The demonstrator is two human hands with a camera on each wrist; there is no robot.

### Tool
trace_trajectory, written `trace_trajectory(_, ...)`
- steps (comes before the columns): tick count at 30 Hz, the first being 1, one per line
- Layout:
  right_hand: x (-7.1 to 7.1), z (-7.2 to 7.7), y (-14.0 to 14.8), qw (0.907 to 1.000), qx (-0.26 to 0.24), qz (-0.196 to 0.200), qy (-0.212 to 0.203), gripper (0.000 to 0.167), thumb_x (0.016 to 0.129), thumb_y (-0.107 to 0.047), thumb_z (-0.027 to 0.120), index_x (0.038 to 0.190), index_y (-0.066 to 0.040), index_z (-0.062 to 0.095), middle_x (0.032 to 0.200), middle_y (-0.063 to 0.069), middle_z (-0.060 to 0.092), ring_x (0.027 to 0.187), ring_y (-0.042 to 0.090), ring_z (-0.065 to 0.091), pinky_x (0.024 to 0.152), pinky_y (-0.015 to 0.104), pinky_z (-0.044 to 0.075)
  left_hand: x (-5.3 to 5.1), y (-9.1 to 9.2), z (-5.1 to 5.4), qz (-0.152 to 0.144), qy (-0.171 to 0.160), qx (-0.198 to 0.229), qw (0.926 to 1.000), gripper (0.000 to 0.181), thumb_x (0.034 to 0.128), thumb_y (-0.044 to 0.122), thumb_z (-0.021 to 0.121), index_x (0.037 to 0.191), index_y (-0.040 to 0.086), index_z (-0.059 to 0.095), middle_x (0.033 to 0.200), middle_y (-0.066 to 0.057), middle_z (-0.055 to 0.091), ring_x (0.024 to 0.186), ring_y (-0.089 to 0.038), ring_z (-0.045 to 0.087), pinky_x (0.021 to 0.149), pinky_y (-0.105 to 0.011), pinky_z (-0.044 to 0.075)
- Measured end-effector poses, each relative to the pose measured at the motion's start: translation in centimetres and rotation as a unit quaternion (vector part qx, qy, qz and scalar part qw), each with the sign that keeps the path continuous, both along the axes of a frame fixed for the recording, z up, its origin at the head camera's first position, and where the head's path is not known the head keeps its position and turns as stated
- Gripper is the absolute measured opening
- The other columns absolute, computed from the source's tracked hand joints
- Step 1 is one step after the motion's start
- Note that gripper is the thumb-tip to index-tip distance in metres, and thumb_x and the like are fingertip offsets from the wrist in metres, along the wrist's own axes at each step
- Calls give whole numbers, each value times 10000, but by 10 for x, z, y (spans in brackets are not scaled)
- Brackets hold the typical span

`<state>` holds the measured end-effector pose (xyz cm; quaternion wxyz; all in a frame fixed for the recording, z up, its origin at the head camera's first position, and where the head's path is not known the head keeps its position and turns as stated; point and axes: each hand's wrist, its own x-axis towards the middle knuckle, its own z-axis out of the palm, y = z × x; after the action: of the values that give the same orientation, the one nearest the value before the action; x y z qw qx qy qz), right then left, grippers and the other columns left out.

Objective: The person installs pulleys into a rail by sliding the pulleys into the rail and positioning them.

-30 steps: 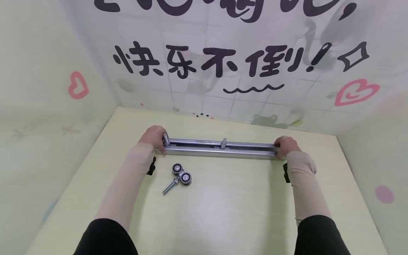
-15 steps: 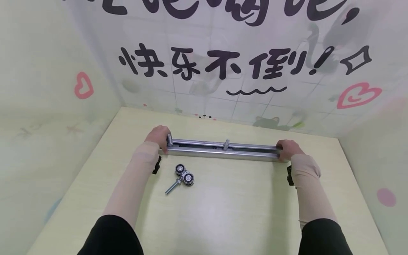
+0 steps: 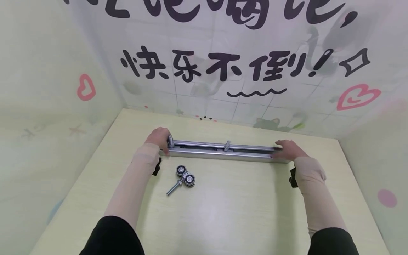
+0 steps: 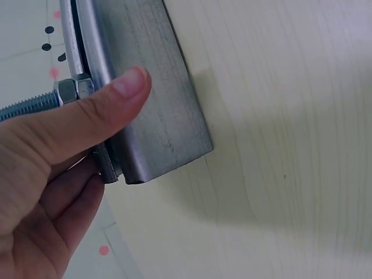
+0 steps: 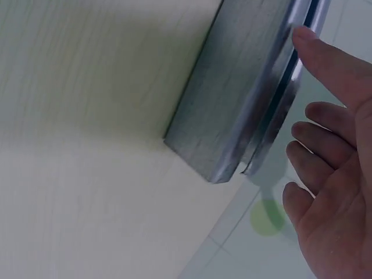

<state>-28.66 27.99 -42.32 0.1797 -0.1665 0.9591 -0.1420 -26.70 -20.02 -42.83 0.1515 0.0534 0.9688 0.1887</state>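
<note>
A metal channel rail [image 3: 216,154] with a slot along its top lies across the far part of the table. My left hand [image 3: 158,138] grips its left end, thumb pressed on the near wall [image 4: 165,104] and fingers behind, in the left wrist view. A threaded bolt with a nut [image 4: 67,90] sticks out of the slot beside that thumb. Another bolt [image 3: 227,145] stands up near the rail's middle. Over the right end, my right hand [image 3: 290,149] has its fingers spread; in the right wrist view its thumb [image 5: 307,40] is at the rail's edge and the other fingers stand apart from it.
A roller trolley [image 3: 190,180] with wheels and a threaded bolt lies on the pale wooden table [image 3: 229,212], nearer than the rail. A printed backdrop [image 3: 204,81] rises behind the table, with side panels left and right.
My right hand has loosened from the rail's right end and its fingers have spread. My left hand keeps its grip. The head view has shifted slightly.
</note>
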Motion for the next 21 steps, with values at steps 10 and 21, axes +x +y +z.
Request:
trace_trajectory(10,15,23,-59,9841,-1025,422,1391,396,859,-123,582,1175,109,530,1172,277,547,1089,409,512,938,503,391,1,1,1,82,-12,29,10000,395,460,13,858,817,46,691,812,-76,651,763,-239,573,743,-375,500)
trace_trajectory(21,53,29,-137,9426,-1837,1662,2239,308,802,-89,659,1063,68,616,1057,195,635,999,315,594,880,415,468,3,3,2,167,-56,9,9998,357,486,12,853,796,50,679,815,-76,642,758,-236,565,709,-357,498)
